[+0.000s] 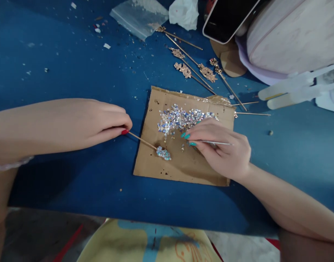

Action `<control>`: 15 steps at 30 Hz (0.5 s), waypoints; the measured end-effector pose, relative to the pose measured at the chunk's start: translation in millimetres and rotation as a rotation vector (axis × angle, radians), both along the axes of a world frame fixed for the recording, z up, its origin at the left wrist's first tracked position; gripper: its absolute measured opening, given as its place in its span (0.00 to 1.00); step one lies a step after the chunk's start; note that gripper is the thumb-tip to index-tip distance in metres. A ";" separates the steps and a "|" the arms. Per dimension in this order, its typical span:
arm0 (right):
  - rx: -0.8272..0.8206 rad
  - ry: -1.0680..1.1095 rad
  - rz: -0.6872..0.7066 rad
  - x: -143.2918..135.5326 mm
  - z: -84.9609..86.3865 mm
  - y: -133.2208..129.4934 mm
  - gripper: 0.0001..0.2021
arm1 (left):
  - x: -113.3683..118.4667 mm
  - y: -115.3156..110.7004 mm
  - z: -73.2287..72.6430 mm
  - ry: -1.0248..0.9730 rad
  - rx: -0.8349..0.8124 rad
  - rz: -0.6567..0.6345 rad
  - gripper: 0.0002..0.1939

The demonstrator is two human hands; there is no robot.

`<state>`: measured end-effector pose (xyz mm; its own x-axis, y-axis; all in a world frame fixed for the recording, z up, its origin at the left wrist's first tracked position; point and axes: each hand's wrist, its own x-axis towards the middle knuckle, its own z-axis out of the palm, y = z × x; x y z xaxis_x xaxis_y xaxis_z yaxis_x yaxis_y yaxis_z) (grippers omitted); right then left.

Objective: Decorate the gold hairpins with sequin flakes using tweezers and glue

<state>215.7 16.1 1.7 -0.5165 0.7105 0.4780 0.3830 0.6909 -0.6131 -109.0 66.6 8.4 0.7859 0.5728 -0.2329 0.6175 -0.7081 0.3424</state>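
Observation:
My left hand [109, 118] is closed on the thin stem of a hair stick [143, 139], pinched between thumb and fingers. The decorated head [163, 153] of that hair stick is covered in sparkly stones and rests over a piece of cardboard [183, 171]. My right hand [224, 147] is closed around slim silver tweezers [210, 142], held like a pen; their tip is hard to make out near the fingertips. Just beyond the right fingers, a pile of small iridescent rhinestones [174, 119] is spread on the cardboard, with a few loose stones [182, 147] nearer me.
Several gold hair sticks [207, 72] lie behind the cardboard. At the back are a plastic zip bag [141, 16], crumpled white tissue [184, 14], and a phone [228, 18] against a pale pouch [286, 36]. Translucent syringe-like tubes [289, 94] lie right on the blue table [74, 193].

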 end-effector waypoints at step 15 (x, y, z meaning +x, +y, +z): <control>0.010 -0.017 0.106 1.0 1.8 -8.5 0.07 | -3.6 1.1 -4.0 0.004 -0.008 -0.030 0.15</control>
<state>216.8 7.6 3.5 -0.5969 0.6468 0.4748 0.3180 0.7340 -0.6001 -112.5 67.6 4.4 0.8016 0.5471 -0.2408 0.5976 -0.7233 0.3459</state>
